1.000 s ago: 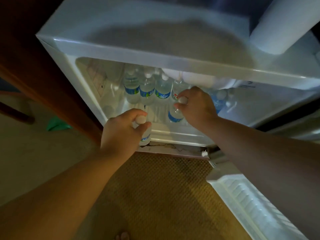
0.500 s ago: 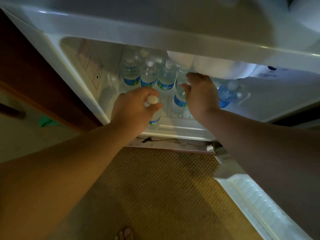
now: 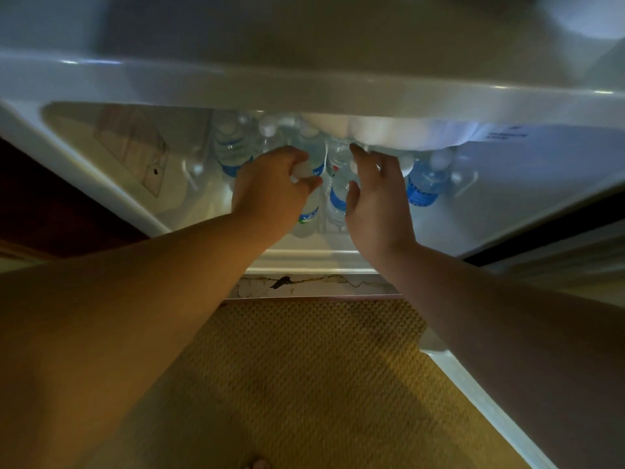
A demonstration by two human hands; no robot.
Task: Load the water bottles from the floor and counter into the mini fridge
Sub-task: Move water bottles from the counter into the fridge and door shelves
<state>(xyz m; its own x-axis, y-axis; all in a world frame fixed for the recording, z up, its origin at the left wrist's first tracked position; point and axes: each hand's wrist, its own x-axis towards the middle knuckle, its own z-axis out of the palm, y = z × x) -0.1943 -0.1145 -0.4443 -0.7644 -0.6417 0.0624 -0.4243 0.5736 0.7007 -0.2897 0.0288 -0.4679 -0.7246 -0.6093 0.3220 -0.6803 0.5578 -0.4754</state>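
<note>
The white mini fridge (image 3: 304,93) stands open in front of me, seen from above. Several clear water bottles with blue labels stand at its back (image 3: 233,147). My left hand (image 3: 270,194) is inside the fridge, shut on the white cap of a water bottle (image 3: 309,214) that stands upright on the fridge floor. Beside it stands another bottle (image 3: 338,198). My right hand (image 3: 378,204) hovers over that bottle with fingers spread, holding nothing. One more bottle (image 3: 424,186) stands at the right.
The open fridge door (image 3: 480,394) runs along the lower right. A woven yellow-brown mat (image 3: 304,374) covers the floor below the fridge. A white freezer box (image 3: 389,137) hangs over the bottles. Dark wood furniture (image 3: 50,204) flanks the fridge on the left.
My left hand has pushed its bottle deeper into the fridge. My right hand has let go of its bottle and opened. My head has moved closer and lower.
</note>
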